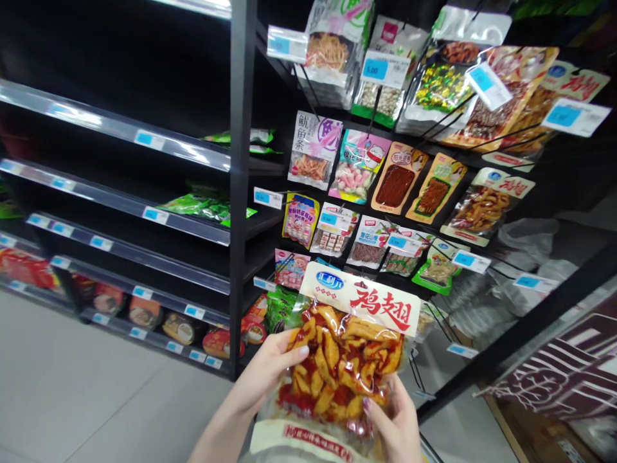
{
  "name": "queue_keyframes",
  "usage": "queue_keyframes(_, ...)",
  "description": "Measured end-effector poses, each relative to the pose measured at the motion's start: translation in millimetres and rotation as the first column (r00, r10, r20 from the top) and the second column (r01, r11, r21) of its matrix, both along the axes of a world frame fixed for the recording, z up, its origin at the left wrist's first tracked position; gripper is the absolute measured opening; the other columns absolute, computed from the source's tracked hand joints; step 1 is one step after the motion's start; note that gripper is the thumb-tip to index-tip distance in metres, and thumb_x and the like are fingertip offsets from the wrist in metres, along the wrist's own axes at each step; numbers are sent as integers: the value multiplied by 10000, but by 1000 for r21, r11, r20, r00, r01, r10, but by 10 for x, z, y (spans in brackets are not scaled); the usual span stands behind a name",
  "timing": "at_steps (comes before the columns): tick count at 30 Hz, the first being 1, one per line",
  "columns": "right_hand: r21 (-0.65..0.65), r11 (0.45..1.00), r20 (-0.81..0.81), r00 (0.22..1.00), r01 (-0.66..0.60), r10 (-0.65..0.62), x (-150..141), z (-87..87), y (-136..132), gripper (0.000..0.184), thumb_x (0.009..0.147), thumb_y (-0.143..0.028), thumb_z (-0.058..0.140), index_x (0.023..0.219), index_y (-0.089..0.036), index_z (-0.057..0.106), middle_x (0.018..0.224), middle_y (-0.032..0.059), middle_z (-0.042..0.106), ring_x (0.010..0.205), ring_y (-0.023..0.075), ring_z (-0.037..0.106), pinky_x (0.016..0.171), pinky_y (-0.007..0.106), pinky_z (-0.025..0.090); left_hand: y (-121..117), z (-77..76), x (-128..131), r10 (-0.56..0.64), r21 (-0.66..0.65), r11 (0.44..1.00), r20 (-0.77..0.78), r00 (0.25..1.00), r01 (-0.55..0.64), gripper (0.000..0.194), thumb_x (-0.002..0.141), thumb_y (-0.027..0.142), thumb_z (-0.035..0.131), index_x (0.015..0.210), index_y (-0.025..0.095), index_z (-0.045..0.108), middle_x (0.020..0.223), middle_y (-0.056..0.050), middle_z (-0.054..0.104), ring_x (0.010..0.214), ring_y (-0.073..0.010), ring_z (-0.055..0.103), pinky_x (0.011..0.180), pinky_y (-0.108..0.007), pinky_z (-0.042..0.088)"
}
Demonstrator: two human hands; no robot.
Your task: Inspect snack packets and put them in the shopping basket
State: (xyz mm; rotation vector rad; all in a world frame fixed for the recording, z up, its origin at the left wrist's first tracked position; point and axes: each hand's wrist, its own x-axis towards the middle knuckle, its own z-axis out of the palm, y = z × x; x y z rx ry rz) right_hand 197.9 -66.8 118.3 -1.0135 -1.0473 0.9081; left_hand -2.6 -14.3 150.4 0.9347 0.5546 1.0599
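The left hand point(277, 360) grips the left edge of a flat, rectangular snack packet point(337, 360), its thumb laid on the glossy film; the right hand point(398, 415) grasps the lower right edge, thumb also on the front. The packet sits between the two hands, tilted. Its clear plastic is shiny and crinkled over lumpy, golden-brown pieces with a reddish, oily look, and smooth cream bands with red print cross its top and bottom.

Beyond both hands, pouches point(360, 167) in matt and glossy film hang in rows on thin black hooks point(448, 119) that jut outward with stiff price tags; the held packet covers part of the lowest rows. Left of the left hand rise a black upright point(241, 193) and shelves with clear-fronted edges, bearing crumpled green packets point(202, 206) and round tubs point(144, 313). Right of the right hand lies dark, white-patterned material point(563, 366).
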Motion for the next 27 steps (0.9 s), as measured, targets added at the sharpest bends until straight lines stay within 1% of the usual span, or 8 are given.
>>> queue_keyframes(8, -2, 1000, -20, 1000, 0, 0, -29, 33, -8, 330, 619, -334, 728, 885, -202, 585, 865, 50, 662, 822, 223, 606, 722, 302, 491, -1, 12, 12, 17, 1, 1000, -19, 1000, -17, 343, 724, 255, 657, 1058, 177, 652, 978, -81, 705, 865, -245, 647, 810, -351, 488)
queue_keyframes(16, -11, 1000, -36, 999, -17, 16, -25, 34, -11, 339, 625, -323, 725, 906, -202, 580, 903, 50, 666, 844, 221, 608, 748, 299, 481, -6, 13, 9, 11, -1, 1000, -13, 1000, -11, 328, 736, 226, 646, 1058, 166, 646, 989, -82, 703, 891, -246, 642, 830, -358, 480)
queue_keyframes(19, -12, 1000, -26, 1000, -3, 3, -16, 0, -13, 336, 626, -332, 721, 899, -209, 567, 869, 36, 664, 803, 206, 605, 712, 283, 484, -4, 12, 13, 7, 4, 1000, -10, 1000, -7, 319, 738, 223, 640, 1050, 159, 641, 1013, -90, 695, 915, -257, 635, 819, -358, 484)
queue_keyframes(21, 2, 998, -12, 998, 62, -62, -18, -25, -26, 335, 615, -343, 726, 873, -209, 559, 803, 20, 657, 724, 187, 600, 651, 263, 486, 11, -1, 34, 23, 14, 1000, -32, 999, -22, 341, 742, 242, 633, 1072, 157, 620, 1048, -101, 682, 946, -269, 623, 810, -360, 486)
queue_keyframes(23, 26, 985, 13, 986, 168, -168, -45, -26, -51, 342, 606, -367, 727, 852, -209, 550, 733, 4, 639, 643, 171, 589, 584, 245, 482, 35, -29, 72, 110, 51, 993, -92, 990, -106, 417, 740, 275, 632, 1135, 159, 566, 1096, -115, 659, 988, -275, 605, 833, -364, 476)
queue_keyframes(24, 42, 971, 40, 971, 235, -237, -72, -11, -66, 338, 607, -379, 722, 842, -211, 546, 710, -1, 629, 614, 167, 584, 558, 240, 479, 46, -49, 95, 193, 85, 980, -144, 971, -182, 474, 736, 293, 634, 1179, 165, 525, 1127, -122, 642, 1009, -276, 593, 852, -370, 465)
queue_keyframes(26, 126, 909, 148, 898, 397, -413, -156, 51, -89, 303, 615, -376, 710, 817, -214, 552, 699, 4, 617, 592, 164, 580, 528, 234, 472, 51, -86, 142, 397, 203, 914, -273, 876, -351, 581, 722, 317, 644, 1254, 195, 446, 1223, -127, 577, 1085, -283, 541, 914, -397, 421)
queue_keyframes(27, 213, 852, 224, 825, 478, -518, -209, 95, -94, 263, 627, -353, 705, 799, -214, 563, 698, 9, 613, 589, 163, 578, 522, 232, 466, 40, -99, 162, 476, 284, 874, -334, 814, -395, 593, 718, 326, 645, 1264, 217, 440, 1276, -120, 533, 1144, -287, 491, 960, -416, 379)
